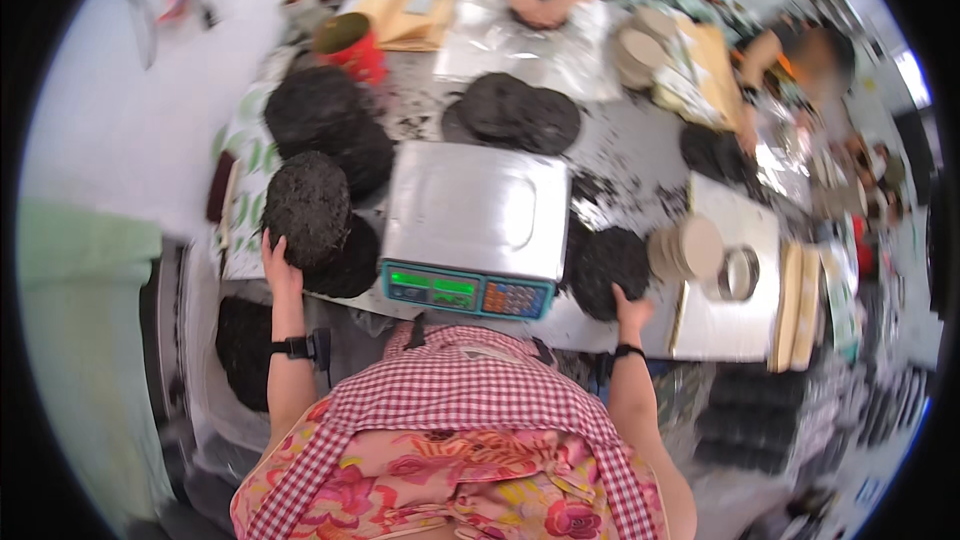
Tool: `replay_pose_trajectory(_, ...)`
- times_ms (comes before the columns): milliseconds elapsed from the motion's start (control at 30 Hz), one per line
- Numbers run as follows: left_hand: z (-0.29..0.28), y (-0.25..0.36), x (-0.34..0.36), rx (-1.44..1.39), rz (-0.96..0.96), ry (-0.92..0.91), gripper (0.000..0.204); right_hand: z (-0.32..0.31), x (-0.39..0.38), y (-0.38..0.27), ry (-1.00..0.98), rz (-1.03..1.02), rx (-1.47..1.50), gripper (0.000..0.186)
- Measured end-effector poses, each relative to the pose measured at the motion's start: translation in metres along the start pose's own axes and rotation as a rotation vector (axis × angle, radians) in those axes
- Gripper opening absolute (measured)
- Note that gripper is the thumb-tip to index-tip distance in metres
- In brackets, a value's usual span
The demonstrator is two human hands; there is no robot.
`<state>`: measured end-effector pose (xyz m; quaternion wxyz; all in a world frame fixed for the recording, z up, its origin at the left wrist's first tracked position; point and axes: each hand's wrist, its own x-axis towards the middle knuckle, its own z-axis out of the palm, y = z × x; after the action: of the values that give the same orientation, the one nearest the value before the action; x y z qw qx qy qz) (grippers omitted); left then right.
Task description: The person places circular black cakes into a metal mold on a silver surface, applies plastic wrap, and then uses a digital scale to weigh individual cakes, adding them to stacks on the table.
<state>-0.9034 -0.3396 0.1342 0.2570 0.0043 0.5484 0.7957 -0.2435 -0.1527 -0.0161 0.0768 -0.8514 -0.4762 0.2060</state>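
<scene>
A digital scale [478,205] with a bare steel pan and a lit green display stands in front of me. To its left, my left hand [280,265] grips the lower left edge of a dark, round, rough-textured cake [305,208], its fingertips showing on the side. That cake sits over another dark one [350,265]. On the scale's right, my right hand [631,310] is at the near edge of a second dark round cake [610,270]; some of its fingers are hidden. What the cakes are made of, I cannot tell for sure.
More dark cakes [320,105] lie far left and behind the scale [510,110]. Grey discs [690,248] and a metal ring [738,273] are at the right, near a white board [725,325]. A red container [355,50] stands at the back. Co-workers' hands [540,10] are across the table.
</scene>
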Motion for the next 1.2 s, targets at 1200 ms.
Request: replay_pose_trajectory(1200,0.213,-0.079,-0.097,0.297,-0.179,-0.928,0.065,-0.126,-0.073,-0.21,-0.686,-0.282,1.409,0.047)
